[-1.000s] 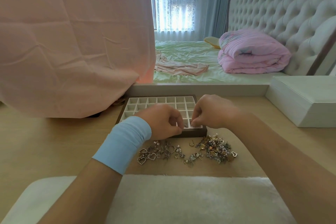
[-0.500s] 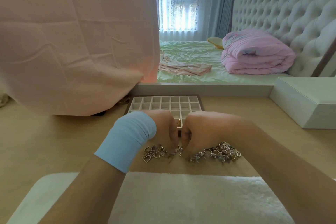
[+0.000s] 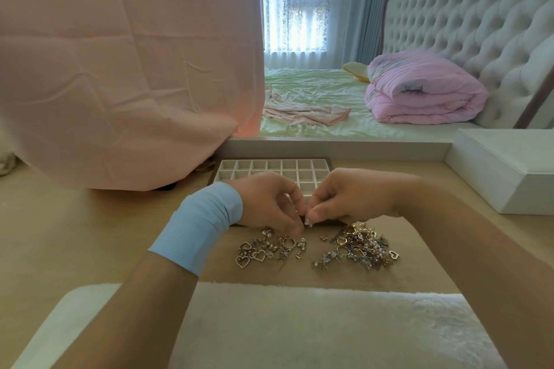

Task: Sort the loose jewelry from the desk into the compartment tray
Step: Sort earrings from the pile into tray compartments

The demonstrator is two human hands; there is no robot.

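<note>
Fingertips (image 3: 317,214) of left hand (image 3: 269,204) and right hand (image 3: 350,201) pinch one tiny glinting trinket (image 3: 308,222), likely separating it before dropping it into the white gridded compartment tray (image 3: 269,164) just behind; remaining gold-and-silver jewelry (image 3: 359,249) lies on the beige desk (image 3: 90,234).

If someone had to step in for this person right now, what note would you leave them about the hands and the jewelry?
Left hand: fingers curled, pinching a small piece at the near edge of the compartment tray.
Right hand: pinching the same small piece from the other side.
Things: a loose cluster with heart charms and a denser jewelry pile lie on the desk in front of the tray.
Done: little that shows. The compartments in view look empty, and those under the hands are hidden.
Left: put this piece in a compartment, then sort both heaps.
</note>
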